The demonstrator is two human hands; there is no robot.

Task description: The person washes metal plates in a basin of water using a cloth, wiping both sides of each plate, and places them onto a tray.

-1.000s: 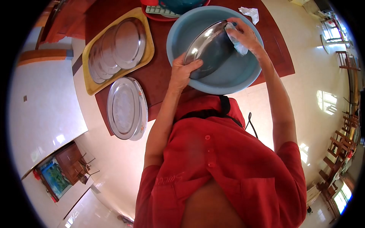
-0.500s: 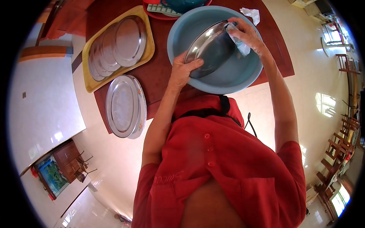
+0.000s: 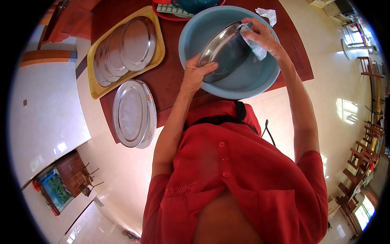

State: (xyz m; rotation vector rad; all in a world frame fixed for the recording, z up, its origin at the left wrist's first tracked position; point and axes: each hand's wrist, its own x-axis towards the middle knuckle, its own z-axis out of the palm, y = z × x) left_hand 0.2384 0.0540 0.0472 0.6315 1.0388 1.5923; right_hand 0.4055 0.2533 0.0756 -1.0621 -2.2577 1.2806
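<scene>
My left hand (image 3: pixel 196 74) grips the near left rim of a shiny metal plate (image 3: pixel 221 55), thumb on its upper face. The plate is tilted over a large blue-grey basin (image 3: pixel 256 87). At the plate's far right rim, my right hand (image 3: pixel 261 35) is closed on a crumpled pale cloth (image 3: pixel 255 45), which lies against the rim and hangs down toward the basin. Some of my right fingers are hidden behind the cloth and plate.
A yellow tray (image 3: pixel 96 90) holding several round metal plates (image 3: pixel 139 42) stands left on the dark red table (image 3: pixel 170 81). Stacked oval dishes (image 3: pixel 130 114) sit at the table's near left edge. A crumpled white tissue (image 3: pixel 267 15) and a red tub (image 3: pixel 166 15) lie behind.
Almost nothing differs. My right hand and the cloth have shifted very slightly left along the plate's rim; my left hand keeps its hold.
</scene>
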